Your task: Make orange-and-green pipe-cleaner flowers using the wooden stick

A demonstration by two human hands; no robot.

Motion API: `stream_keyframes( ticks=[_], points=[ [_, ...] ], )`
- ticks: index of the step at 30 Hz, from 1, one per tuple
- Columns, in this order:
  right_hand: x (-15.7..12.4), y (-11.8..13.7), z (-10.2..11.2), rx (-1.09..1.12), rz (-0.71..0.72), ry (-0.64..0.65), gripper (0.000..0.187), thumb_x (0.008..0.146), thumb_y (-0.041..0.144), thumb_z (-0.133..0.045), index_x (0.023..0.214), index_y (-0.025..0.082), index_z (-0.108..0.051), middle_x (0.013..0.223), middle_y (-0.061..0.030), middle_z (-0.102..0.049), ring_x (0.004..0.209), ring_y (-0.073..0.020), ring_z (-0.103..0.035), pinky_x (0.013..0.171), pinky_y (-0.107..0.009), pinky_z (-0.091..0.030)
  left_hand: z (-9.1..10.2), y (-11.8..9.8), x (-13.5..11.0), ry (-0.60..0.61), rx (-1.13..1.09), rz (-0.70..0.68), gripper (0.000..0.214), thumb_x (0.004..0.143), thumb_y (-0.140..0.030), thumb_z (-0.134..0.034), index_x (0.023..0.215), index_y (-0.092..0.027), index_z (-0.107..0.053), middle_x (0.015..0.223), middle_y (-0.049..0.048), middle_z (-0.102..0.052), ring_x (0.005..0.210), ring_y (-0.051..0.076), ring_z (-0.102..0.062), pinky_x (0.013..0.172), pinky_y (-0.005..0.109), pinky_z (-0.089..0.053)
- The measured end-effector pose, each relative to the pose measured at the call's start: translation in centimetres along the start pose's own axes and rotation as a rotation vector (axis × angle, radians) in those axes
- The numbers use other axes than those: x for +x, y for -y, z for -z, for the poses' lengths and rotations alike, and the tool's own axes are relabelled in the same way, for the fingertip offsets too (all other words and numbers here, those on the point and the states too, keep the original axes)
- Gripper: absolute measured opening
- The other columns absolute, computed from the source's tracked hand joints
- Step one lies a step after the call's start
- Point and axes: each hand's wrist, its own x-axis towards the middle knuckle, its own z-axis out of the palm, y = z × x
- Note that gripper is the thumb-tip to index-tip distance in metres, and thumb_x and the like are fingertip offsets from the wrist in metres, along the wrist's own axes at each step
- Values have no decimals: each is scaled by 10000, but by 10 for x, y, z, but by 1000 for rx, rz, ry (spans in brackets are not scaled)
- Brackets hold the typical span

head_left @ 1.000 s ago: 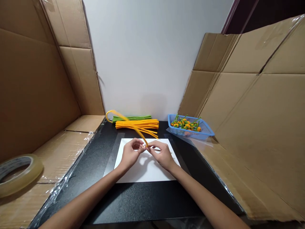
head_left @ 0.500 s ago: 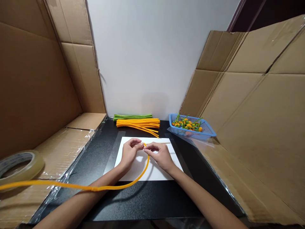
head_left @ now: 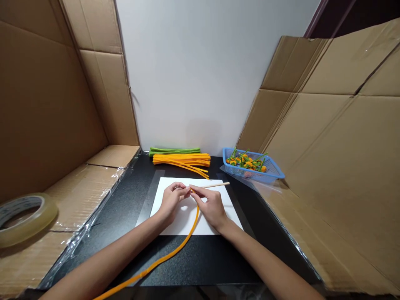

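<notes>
Here, two bare forearms reached in from the bottom of the view, and both hands (head_left: 192,204) met over a white sheet of paper (head_left: 178,223). The left hand (head_left: 171,202) lay on the sheet's left half, its fingers curled inward and pinching the upper end of an orange pipe cleaner (head_left: 190,237). The right hand (head_left: 212,207) lay just beside it on the right half, its thumb and fingers closed around a thin wooden stick (head_left: 217,185). Exactly how the fingertips overlapped where the hands met was hidden.

The pipe cleaner ran from the fingers down across the sheet, past its near edge, and out of view. The stick pointed away from the person, its far end reaching beyond the sheet's far edge.

Beyond the sheet lay a bundle of orange pipe cleaners (head_left: 181,159), with a thinner bundle of green pipe cleaners (head_left: 174,151) touching its far side. Beyond and to the right of the sheet sat a blue mesh basket (head_left: 275,175) holding small orange blooms on green stems. The sheet rested on a black tabletop (head_left: 218,258). Well left of it, a roll of clear tape (head_left: 28,218) lay on flattened cardboard (head_left: 81,187). A white wall (head_left: 203,75) rose beyond the sheet.
</notes>
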Motion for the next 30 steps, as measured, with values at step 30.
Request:
stream_keyframes(
  ticks=[30],
  points=[
    [9, -3, 11, 207, -143, 109, 142, 849, 252, -636, 866, 176, -755, 799, -63, -749, 738, -199, -688, 746, -318, -545, 8, 25, 9, 185, 407, -35, 423, 826, -518, -533, 630, -144, -559, 610, 9, -513, 573, 117, -408, 570, 246, -286]
  ],
)
